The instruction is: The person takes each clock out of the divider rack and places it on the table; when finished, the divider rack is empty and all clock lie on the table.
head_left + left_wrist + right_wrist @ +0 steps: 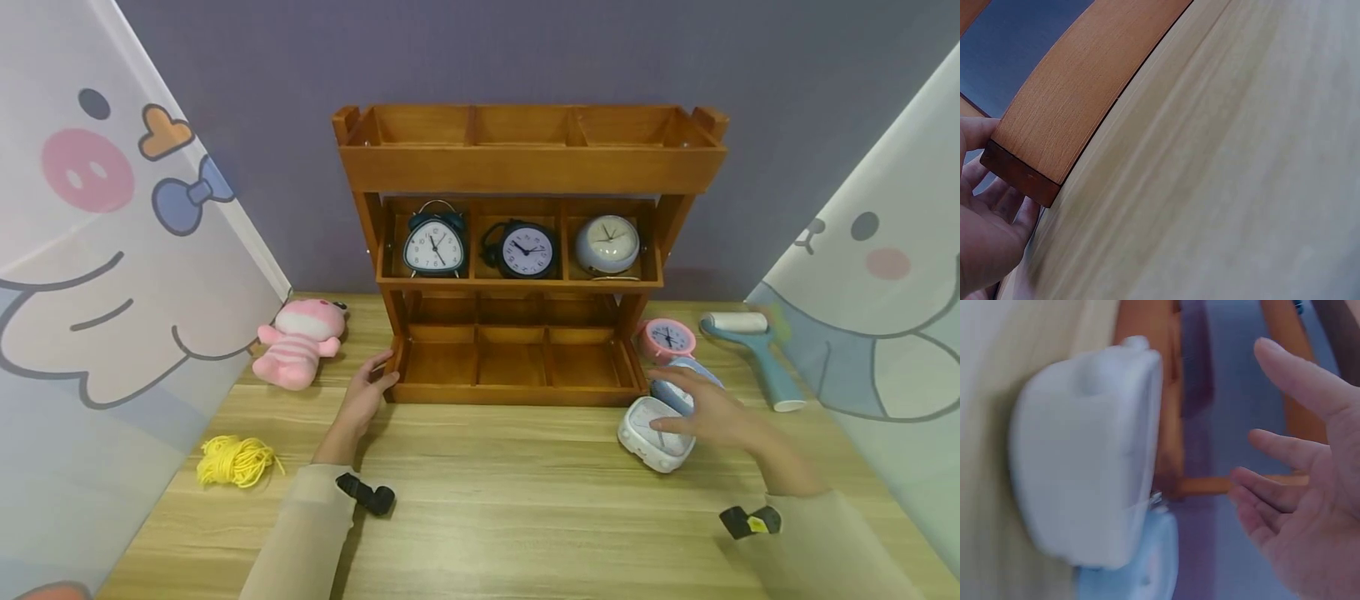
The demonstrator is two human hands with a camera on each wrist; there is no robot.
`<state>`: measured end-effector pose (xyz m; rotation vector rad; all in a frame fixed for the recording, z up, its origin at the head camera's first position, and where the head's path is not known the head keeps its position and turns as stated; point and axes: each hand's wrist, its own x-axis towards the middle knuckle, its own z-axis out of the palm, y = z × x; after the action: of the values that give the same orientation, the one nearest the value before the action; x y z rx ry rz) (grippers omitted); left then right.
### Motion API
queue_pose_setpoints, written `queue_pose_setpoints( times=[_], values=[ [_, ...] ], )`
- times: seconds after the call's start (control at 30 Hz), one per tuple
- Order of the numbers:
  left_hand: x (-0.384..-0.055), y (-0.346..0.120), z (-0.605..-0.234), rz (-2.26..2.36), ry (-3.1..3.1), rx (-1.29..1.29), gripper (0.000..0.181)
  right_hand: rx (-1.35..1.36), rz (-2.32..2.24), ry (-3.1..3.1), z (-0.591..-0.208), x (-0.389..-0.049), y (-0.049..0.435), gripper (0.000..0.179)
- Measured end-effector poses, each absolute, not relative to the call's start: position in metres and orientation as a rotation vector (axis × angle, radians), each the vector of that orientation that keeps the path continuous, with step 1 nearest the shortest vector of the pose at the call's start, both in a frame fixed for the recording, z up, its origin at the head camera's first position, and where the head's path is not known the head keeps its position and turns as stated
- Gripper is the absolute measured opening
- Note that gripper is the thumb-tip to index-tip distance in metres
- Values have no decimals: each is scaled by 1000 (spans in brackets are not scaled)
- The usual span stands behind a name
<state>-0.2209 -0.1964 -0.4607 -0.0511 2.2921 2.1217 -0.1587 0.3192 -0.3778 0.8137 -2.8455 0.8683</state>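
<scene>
L hand (365,395): grip pinching lower-L corner of wooden shelf (532,171), ctr of frame. R hand (712,410): grip spread, fingers apart, by white clock (649,440), lower R of ctr; blue clock (671,398) just behind.

Cream sleeves (303,525) bear black wrist cameras (367,494), one yellow-marked.

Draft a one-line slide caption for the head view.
Left hand holding the wooden rack, right hand over the white clock, three clocks in the middle tier.
</scene>
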Motion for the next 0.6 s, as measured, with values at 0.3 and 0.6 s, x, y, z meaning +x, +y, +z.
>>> queue_pose_setpoints(
  times=[0.3, 0.6],
  values=[
    [-219, -196, -461, 2104, 2290, -68, 49, 775, 911, -2701, -337, -174, 297, 62],
    [-208, -191, -436, 2111, 2235, -70, 51, 565, 1004, -2576, -301, -200, 272, 62]
  ],
)
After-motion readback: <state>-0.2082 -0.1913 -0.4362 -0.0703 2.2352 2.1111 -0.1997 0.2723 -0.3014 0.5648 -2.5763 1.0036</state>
